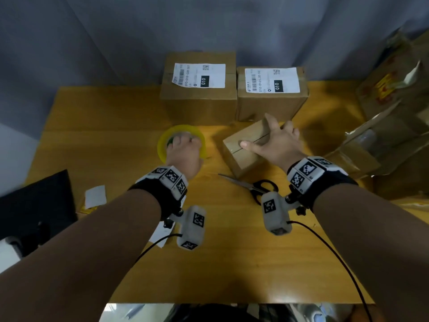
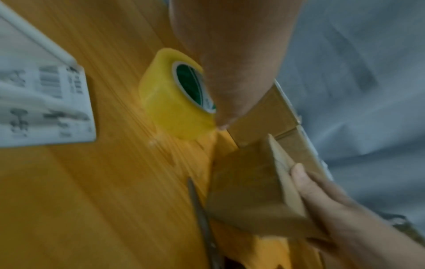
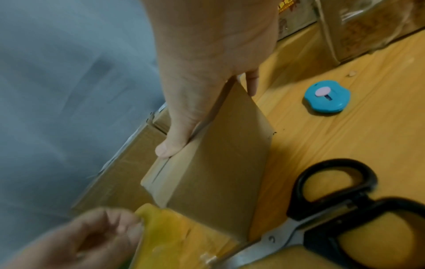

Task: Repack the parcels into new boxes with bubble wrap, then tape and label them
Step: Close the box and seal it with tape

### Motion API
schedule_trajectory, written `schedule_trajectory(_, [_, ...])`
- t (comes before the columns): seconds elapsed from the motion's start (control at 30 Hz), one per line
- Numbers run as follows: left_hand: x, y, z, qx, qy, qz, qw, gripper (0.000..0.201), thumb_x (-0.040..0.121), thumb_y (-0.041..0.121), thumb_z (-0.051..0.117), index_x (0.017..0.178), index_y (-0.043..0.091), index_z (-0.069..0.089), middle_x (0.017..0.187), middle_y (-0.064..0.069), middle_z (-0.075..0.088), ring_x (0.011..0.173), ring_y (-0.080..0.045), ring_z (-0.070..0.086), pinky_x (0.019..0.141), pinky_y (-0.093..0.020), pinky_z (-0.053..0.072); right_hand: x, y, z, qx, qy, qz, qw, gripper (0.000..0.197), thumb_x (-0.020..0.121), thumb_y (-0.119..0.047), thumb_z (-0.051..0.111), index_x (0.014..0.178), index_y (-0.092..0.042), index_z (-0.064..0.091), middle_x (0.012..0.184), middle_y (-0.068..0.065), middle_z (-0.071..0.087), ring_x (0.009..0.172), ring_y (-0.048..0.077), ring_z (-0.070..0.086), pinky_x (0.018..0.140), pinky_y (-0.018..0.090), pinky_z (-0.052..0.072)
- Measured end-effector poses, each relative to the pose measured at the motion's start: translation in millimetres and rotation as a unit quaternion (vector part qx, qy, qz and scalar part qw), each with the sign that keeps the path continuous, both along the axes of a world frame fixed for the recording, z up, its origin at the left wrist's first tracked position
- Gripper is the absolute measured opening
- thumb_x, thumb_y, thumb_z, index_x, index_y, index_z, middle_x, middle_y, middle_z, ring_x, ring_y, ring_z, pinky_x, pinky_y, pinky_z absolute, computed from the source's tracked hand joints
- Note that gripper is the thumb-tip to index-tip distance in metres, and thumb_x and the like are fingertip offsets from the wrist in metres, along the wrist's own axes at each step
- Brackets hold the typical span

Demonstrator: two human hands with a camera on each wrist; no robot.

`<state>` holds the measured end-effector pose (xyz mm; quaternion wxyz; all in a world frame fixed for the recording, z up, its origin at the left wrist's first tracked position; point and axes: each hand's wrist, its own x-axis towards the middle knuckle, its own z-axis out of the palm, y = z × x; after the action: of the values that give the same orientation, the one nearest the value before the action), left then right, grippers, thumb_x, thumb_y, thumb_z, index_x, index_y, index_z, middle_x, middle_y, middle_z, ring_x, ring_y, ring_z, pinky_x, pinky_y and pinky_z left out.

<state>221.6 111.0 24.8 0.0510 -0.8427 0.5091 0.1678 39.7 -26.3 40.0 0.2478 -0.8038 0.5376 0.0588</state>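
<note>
Two labelled boxes (image 1: 234,87) already sit done at the back of the bench (image 1: 97,117). My right hand (image 1: 276,142) lies spread flat on the small box (image 1: 246,149), seam shut; left hand (image 1: 185,151) grips the tape (image 1: 162,145). Taping and label look left to do.

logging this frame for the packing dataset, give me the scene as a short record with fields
left hand: left hand grips the yellow tape roll, which stands on the wooden table
right hand: right hand rests open on top of the small cardboard box, thumb on its centre seam
finished: two labelled boxes side by side at the back
tools: scissors near the small box; blue box cutter lying to its right
right edge: opened old cartons
loose: a printed label lying flat on the table
</note>
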Motion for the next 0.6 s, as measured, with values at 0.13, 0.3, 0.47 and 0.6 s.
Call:
schedule_trajectory(0.13, [-22.8, -9.2, 5.8, -0.092, 0.319, 0.116, 0.936, 0.050, 0.096, 0.048, 0.040, 0.128, 0.011, 0.052, 0.120, -0.010, 0.060, 0.109, -0.027, 0.057, 0.095, -0.035, 0.045, -2.3, 13.6, -4.3, 0.023, -0.055, -0.028, 0.998, 0.088, 0.073, -0.073, 0.059, 0.144, -0.034, 0.026, 0.140, 0.015, 0.033, 0.131, 0.037, 0.031, 0.104, 0.047, 0.035])
schedule_trajectory(0.3, [-25.1, 8.8, 2.4, 0.048, 0.444, 0.183, 0.876, 0.054, 0.090, 0.065, 0.037, 0.116, 0.018, 0.048, 0.111, -0.004, 0.050, 0.104, -0.025, 0.054, 0.101, -0.046, 0.044, -7.8, 35.4, -11.8, 0.013, -0.103, -0.018, 0.994, 0.060, 0.089, -0.052, 0.055, 0.139, -0.025, 0.037, 0.128, 0.015, 0.045, 0.115, 0.038, 0.049, 0.095, 0.042, 0.044])
schedule_trajectory(0.47, [-12.6, 18.3, 20.6, 0.055, 0.379, 0.126, 0.915, 0.055, 0.095, 0.053, 0.040, 0.111, 0.004, 0.057, 0.117, -0.017, 0.063, 0.104, -0.027, 0.062, 0.095, -0.043, 0.050, -11.6, 41.6, -8.2, 0.021, -0.107, 0.002, 0.994, 0.039, 0.101, -0.029, 0.040, 0.140, -0.022, 0.038, 0.130, 0.015, 0.048, 0.114, 0.036, 0.050, 0.087, 0.037, 0.042])
schedule_trajectory(0.6, [3.1, 40.5, 35.6, 0.004, 0.305, 0.055, 0.951, 0.045, 0.101, 0.034, 0.040, 0.100, -0.006, 0.062, 0.098, -0.019, 0.064, 0.088, -0.031, 0.061, 0.083, -0.040, 0.049, -7.4, 49.1, 1.3, -0.046, -0.046, -0.002, 0.998, 0.042, 0.099, -0.012, 0.036, 0.140, -0.019, 0.039, 0.132, 0.017, 0.045, 0.121, 0.037, 0.041, 0.095, 0.041, 0.039])
